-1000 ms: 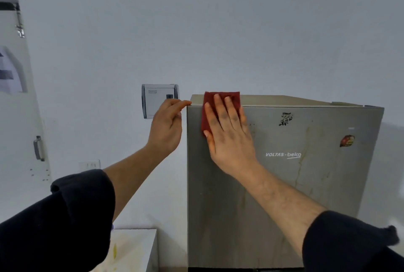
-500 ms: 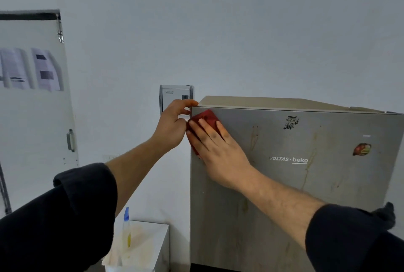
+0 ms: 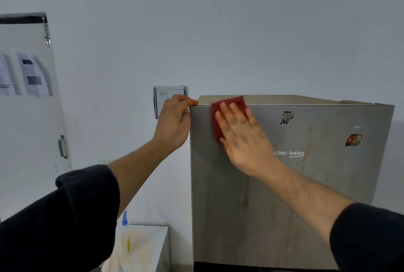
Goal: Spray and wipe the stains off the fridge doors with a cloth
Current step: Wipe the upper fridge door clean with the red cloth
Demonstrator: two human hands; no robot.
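The grey fridge door (image 3: 284, 195) fills the right half of the view, streaked with brownish stains near its logo and lower down. My right hand (image 3: 242, 138) lies flat against the door's upper left part, pressing a dark red cloth (image 3: 220, 114) onto it; the hand is motion-blurred. My left hand (image 3: 175, 120) grips the door's top left corner, thumb on the front edge. A spray bottle (image 3: 125, 234) with a blue top stands on a white counter at the lower left, partly behind my left sleeve.
A grey wall box (image 3: 162, 99) sits just behind my left hand. A white door (image 3: 32, 118) with papers and a handle is at far left. A white counter (image 3: 150, 245) stands beside the fridge. Stickers (image 3: 353, 139) mark the fridge door's upper right.
My right hand has slid the cloth from the door's left corner toward the right and up to the top edge. My left hand kept its grip on the corner.
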